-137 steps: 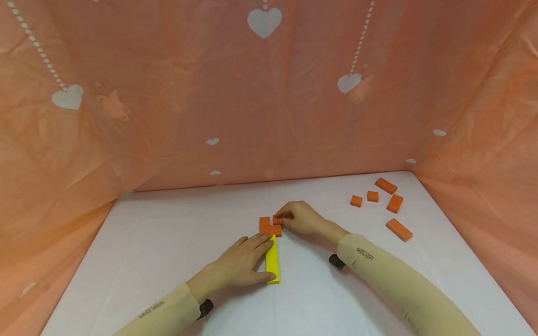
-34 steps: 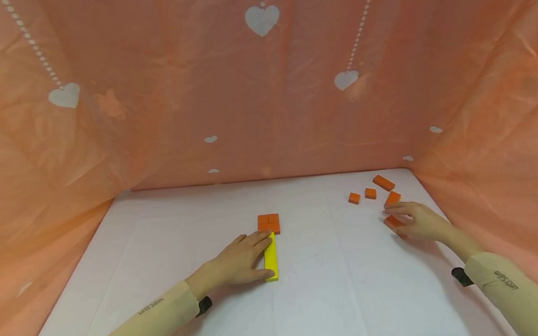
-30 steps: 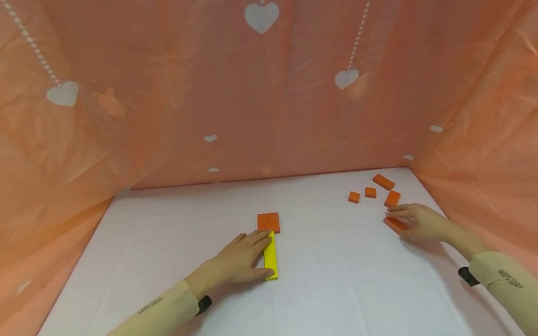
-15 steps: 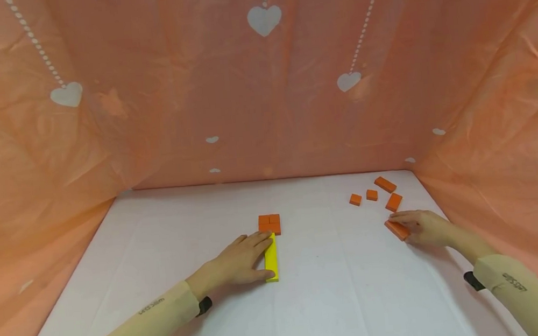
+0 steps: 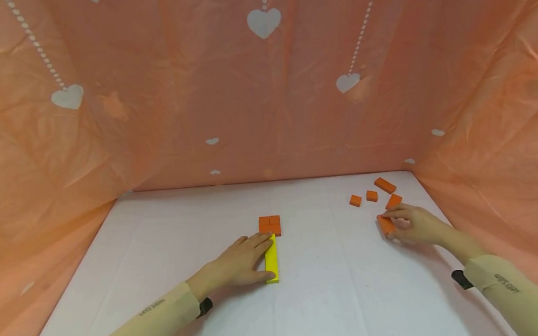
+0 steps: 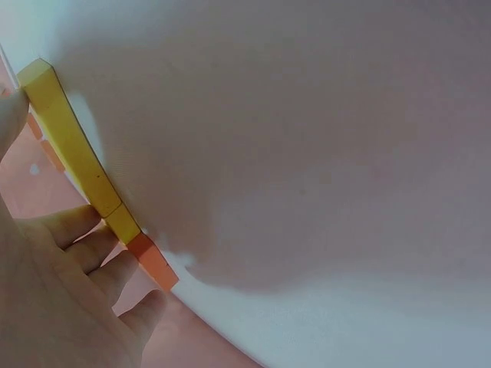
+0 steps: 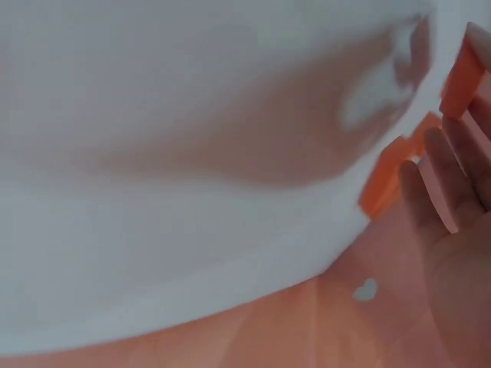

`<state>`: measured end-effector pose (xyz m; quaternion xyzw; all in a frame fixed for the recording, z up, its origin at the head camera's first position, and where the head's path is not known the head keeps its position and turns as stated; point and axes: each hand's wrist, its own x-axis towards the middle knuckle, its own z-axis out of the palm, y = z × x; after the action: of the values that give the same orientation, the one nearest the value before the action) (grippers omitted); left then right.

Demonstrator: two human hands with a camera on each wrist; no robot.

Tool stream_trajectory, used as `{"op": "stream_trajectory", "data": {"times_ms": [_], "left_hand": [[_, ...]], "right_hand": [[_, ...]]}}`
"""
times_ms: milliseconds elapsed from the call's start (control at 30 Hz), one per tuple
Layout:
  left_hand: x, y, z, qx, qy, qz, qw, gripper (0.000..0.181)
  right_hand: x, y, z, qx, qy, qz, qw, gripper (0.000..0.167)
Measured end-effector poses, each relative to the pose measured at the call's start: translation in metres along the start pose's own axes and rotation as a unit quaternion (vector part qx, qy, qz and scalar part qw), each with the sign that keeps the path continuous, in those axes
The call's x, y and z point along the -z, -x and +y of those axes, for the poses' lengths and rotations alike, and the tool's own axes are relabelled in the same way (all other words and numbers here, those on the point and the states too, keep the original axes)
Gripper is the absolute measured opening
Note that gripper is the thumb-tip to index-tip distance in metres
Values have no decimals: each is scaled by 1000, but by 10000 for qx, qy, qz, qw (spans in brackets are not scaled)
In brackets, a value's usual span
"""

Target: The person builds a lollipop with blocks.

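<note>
My left hand (image 5: 240, 262) rests on the yellow bar (image 5: 271, 262), thumb by its near end and fingertips at its far end. The left wrist view shows a seam across the yellow (image 6: 73, 149) close to the fingers. Directly beyond the bar, orange blocks (image 5: 269, 223) lie together as a small square, its near edge partly under my fingertips. Over on the right, my right hand (image 5: 418, 225) pinches an oblong orange block (image 5: 385, 225) between thumb and fingers. That block (image 7: 462, 80) appears tilted and off the table in the right wrist view.
Beyond my right hand lie two small orange blocks (image 5: 371, 196), a longer orange block (image 5: 385, 185) and another orange block (image 5: 393, 201) partly behind the fingers. Orange curtains (image 5: 263, 109) with white hearts enclose the white table (image 5: 181, 219) at the back and sides.
My right hand left the small block it held at the square, which now sits flush there. It moved right, took hold of an oblong orange block and shifted it slightly left. My left hand stayed.
</note>
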<state>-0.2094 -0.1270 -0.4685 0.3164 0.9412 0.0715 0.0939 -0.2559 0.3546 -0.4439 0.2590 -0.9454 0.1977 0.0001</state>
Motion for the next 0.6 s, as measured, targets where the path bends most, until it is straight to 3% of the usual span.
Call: {"op": "stream_trajectory", "data": {"times_ms": [267, 600], "left_hand": [[0, 0, -1, -32, -6, 56, 10000, 84], [1, 0, 0, -12, 47, 5, 10000, 85]], "right_hand": [[-6, -31, -27, -5, -307, 446, 9985, 51], [-21, -83, -70, 168, -1171, 880, 9891, 52]]}}
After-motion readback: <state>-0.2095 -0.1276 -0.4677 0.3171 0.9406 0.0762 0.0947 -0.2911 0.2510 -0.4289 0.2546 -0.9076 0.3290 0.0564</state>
